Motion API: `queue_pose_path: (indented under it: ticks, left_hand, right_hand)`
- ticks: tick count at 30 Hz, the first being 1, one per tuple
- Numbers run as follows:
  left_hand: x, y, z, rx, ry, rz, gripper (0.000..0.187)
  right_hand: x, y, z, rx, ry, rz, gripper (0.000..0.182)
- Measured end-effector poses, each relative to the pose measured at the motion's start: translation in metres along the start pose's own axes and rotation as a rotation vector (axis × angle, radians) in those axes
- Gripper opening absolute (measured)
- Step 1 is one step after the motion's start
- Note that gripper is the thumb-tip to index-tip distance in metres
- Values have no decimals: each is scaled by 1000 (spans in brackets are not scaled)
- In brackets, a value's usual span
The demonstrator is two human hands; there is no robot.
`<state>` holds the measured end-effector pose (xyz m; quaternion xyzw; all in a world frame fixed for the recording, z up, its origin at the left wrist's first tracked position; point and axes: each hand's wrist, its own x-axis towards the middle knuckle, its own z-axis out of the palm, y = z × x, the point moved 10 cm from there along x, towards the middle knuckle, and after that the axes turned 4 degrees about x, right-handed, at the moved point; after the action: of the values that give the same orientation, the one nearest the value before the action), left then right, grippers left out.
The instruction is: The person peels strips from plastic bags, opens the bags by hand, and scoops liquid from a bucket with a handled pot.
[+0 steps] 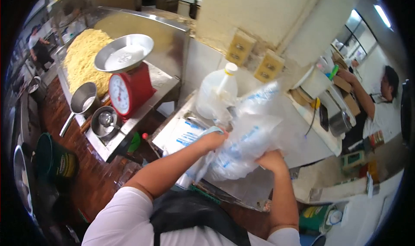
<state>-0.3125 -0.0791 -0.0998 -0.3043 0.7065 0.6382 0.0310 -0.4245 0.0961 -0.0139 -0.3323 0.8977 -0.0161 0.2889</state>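
Observation:
A large bundle of clear plastic bags (246, 146) with blue print spreads between my two hands over the small worktable. My left hand (217, 138) is closed at the bundle's left side, with a pale blue edge of something beside its fingers. On the lower right side, my right hand (271, 160) grips the bag plastic, its fingertips partly hidden by the folds. Just behind stands a translucent plastic jug (215, 92) with a white cap. A flat stack of printed plastic (186, 132) lies left of my left hand.
A red dial scale (129, 90) with a metal pan stands left, beside a yellow crumbly heap (86, 53). A saucepan (83, 99) and a steel cup (105, 121) sit near it. One person (380, 112) works at right; another (39, 49) stands far left.

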Motion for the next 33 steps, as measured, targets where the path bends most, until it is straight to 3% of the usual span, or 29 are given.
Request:
queue_pose_path:
  ticks: [2, 5, 6, 7, 10, 11, 14, 17, 20, 22, 23, 25, 26, 28, 31, 33]
  left_hand:
    - [14, -38, -3, 59, 147, -79, 35]
    - [-3, -44, -3, -94, 225, -15, 35]
    - [-12, -44, -2, -178, 222, 26, 36]
    - [-20, -37, -4, -296, 199, 158, 42]
    - [-79, 6, -15, -83, 189, 535, 59]
    - [-96, 17, -10, -91, 153, 574, 64]
    - [-110, 38, 11, -123, 51, 628, 78]
    - [-94, 38, 18, -111, 24, 563, 82]
    - [-74, 17, 22, -261, -109, 615, 79]
    - [-92, 23, 4, -159, -58, 507, 79]
    - [-99, 31, -1, -180, -47, 491, 80]
    - [-108, 45, -11, -180, 21, 513, 84]
    - [-111, 50, -12, -124, 65, 515, 85]
    - [-109, 53, -11, 0, 169, 512, 86]
    - [-121, 59, -11, 56, 193, 573, 83]
    - [-124, 62, -7, 16, 131, 602, 80]
  right_hand:
    - [27, 25, 48, 497, -18, -152, 49]
    - [13, 25, 77, 1061, 23, 61, 57]
    - [11, 28, 82, 1160, 36, 35, 57]
    - [9, 34, 88, 1263, 45, 15, 56]
    - [-2, 23, 86, 1435, 50, -119, 51]
    - [-12, 24, 84, 1470, 60, -156, 49]
    - [-37, -25, 75, 1076, 177, -459, 46]
    - [-41, -37, 89, 351, 551, -567, 45]
    - [-26, -16, 96, 692, 427, -511, 49]
    - [-29, 9, 93, 1174, 107, -352, 58]
    - [-36, 27, 70, 1296, 171, -419, 67]
    - [-57, 108, 31, 1513, 548, -136, 72]
    - [-92, 90, -19, 1597, 758, -437, 68]
    - [-123, 52, -71, 1200, 906, -565, 72]
    - [-109, -15, -57, 870, 842, -706, 83]
    - [-71, -33, -15, 730, 648, -547, 78]
